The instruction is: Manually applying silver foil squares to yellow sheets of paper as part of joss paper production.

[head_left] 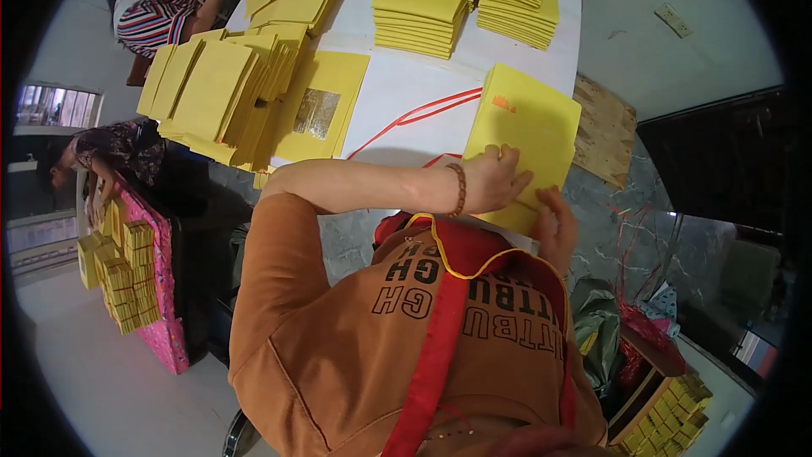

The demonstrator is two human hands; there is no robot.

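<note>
A stack of flat yellow envelopes (529, 131) lies at the table's near right corner, with a small orange mark on its top face. Resting on its near part is my left hand (495, 179), fingers bent and drawn together; anything pinched in them is hidden. At the stack's near right edge, my right hand (556, 224) curls its fingers around the yellow envelopes. A thin red strap (423, 112) runs in a loop over the white tabletop to the stack's left side. Part of the strap near my left wrist disappears behind the arm and the stack.
Yellow envelope piles stand at the left (216, 89) and far side (419, 17) of the white table (406, 80). One person (173, 4) sits far left; another (118, 152) works at a pink-covered table (161, 347). A box of yellow bundles (668, 419) stands lower right.
</note>
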